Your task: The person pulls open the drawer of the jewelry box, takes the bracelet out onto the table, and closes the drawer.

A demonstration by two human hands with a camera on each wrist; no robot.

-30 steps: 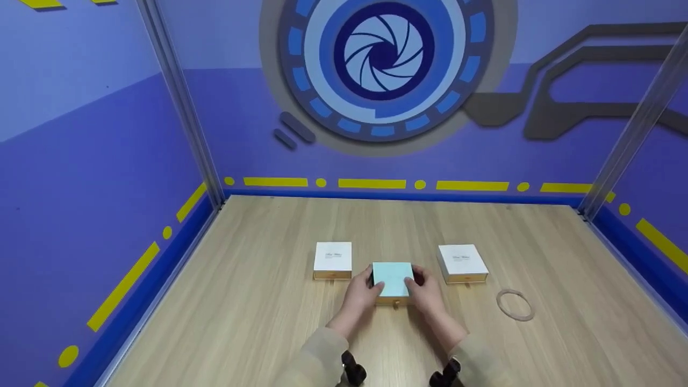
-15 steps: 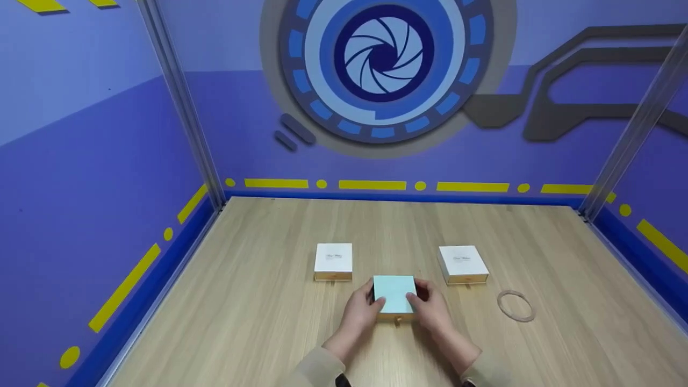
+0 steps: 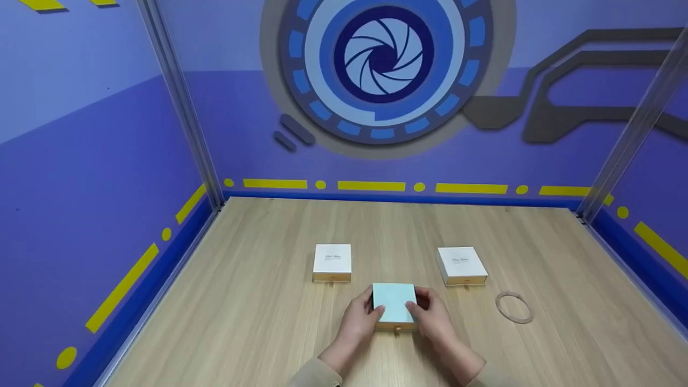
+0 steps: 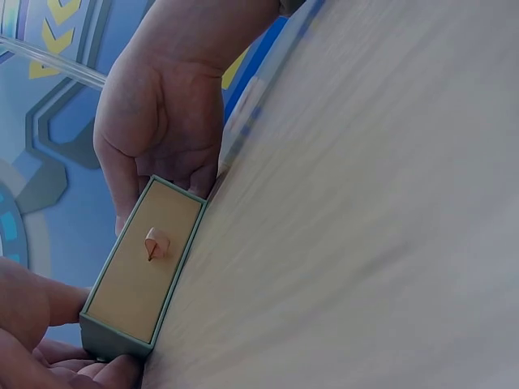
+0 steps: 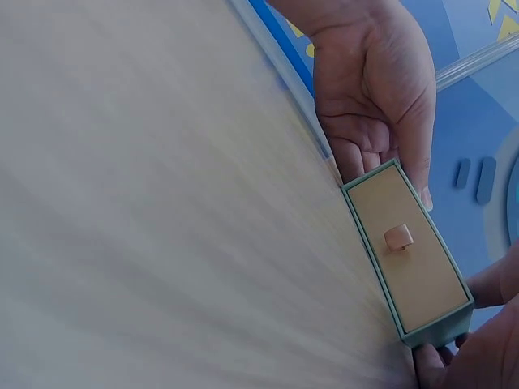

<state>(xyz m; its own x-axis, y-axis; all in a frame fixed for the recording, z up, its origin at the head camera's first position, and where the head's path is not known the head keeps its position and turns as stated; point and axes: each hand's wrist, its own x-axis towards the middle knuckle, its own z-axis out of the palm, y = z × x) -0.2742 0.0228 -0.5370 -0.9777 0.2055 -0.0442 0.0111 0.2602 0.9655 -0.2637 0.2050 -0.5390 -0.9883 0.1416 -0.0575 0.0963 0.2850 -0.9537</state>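
Note:
A small light-green drawer box [image 3: 394, 302] is held between both hands near the front middle of the table. Its tan drawer front [image 4: 146, 259] faces the person, with a small ribbon pull tab [image 5: 398, 237] at its centre; the drawer is closed. My left hand [image 3: 359, 320] grips the box's left side, thumb on the top edge and fingers curled along the side. On the opposite side my right hand [image 3: 431, 320] grips in the same way, its thumb over the top. In both wrist views the box's lower edge is right at the tabletop.
Behind the hands sit two white boxes with tan fronts, a left white box [image 3: 332, 262] and a right white box [image 3: 462, 265]. A thin beige ring [image 3: 514, 307] lies to the right on the wooden table [image 3: 258, 301]. Blue-purple panels [image 3: 107, 215] enclose the table's back and sides.
Both hands have drawn the green drawer box toward the person, away from the row of white boxes. The white boxes and the ring have stayed put.

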